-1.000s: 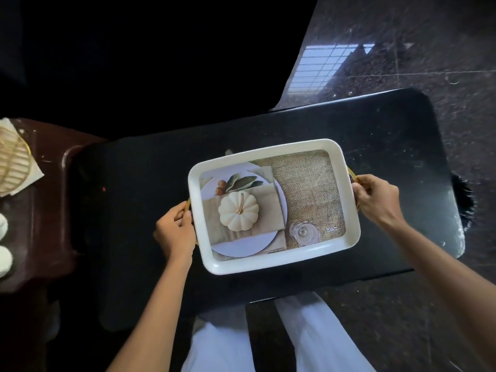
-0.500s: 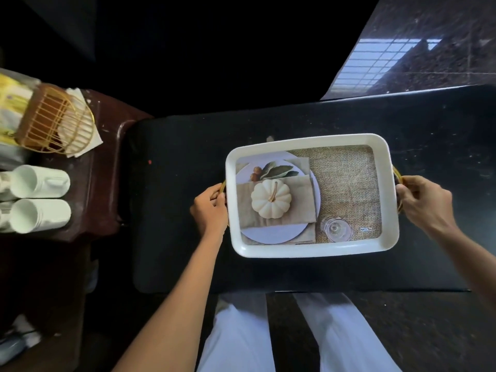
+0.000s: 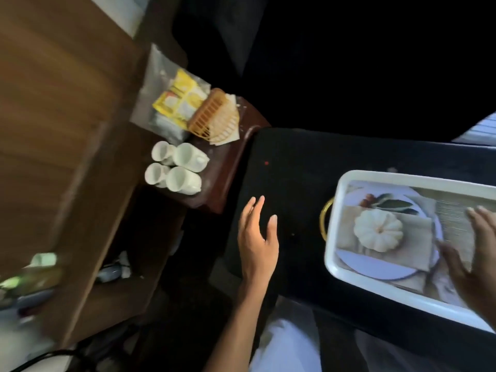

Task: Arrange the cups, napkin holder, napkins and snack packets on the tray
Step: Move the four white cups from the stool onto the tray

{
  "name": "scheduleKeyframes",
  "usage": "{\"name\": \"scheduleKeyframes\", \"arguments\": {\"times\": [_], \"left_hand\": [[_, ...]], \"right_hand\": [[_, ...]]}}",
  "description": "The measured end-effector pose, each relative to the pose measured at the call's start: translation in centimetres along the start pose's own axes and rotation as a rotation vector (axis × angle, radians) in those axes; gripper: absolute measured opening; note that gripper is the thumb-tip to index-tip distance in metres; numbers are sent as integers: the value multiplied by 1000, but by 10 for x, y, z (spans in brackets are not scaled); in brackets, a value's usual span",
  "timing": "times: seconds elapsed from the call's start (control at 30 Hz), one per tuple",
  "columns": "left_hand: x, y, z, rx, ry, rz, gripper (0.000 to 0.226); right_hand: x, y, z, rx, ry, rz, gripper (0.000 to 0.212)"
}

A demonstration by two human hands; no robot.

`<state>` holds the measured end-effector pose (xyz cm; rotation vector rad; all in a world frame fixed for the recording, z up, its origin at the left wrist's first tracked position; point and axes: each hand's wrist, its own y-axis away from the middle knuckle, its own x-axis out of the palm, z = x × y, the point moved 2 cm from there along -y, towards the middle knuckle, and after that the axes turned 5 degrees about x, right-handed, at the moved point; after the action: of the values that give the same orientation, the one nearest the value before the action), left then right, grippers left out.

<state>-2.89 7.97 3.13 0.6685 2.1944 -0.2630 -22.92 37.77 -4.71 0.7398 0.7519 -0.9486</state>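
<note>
As counted outward from the tray [image 3: 332, 245]: one tray, white-rimmed, lying on the dark table [image 3: 290, 162], with one gold handle [image 3: 323, 221] showing on its left end and a pumpkin picture across its floor. Right end cut off by the frame.

Left of the tray, past the dark table's edge, on a brown side table [image 3: 222, 181]: four white cups [image 3: 188, 157], on their sides in two pairs, touching one another. Behind the cups, farther from the tray: one orange napkin holder [image 3: 214, 116], tipped over on pale napkins [image 3: 226, 140], number not readable. Beside it, farthest from the tray, yellow snack packets [image 3: 177, 103] in a clear bag, count not readable either.

Two hands. Left hand [image 3: 256, 237]: just left of the tray, over bare dark tabletop, fingers straight and apart, holding nothing, well apart from the cups. Right hand [image 3: 472, 253]: over the tray's right part, fingers spread, gripping nothing. Blurred, so contact with the tray floor not readable.

Open room: a wide strip of dark tabletop between the tray's handle and the side table's edge, crossed only by the left hand. Tray's near rim close to the dark table's near edge.
</note>
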Motion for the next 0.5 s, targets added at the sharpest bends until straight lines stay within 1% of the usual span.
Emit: {"name": "scheduleKeyframes", "arguments": {"times": [0.13, 0.23, 0.3, 0.37, 0.5], "left_hand": [[-66, -12, 40, -16, -20, -181, 42], [-103, -31, 80, -87, 26, -278, 41], [-122, -48, 104, -143, 100, -306, 41], [-134, -67, 124, -172, 162, -306, 41], [-146, -101, 156, -206, 243, -252, 42]], "right_hand": [[29, 14, 119, -208, 37, 68, 79], [64, 23, 200, -316, -5, 93, 73], [88, 27, 249, -347, -38, 116, 67], [111, 29, 295, -382, -68, 159, 69], [162, 29, 366, -403, -96, 274, 73]]}}
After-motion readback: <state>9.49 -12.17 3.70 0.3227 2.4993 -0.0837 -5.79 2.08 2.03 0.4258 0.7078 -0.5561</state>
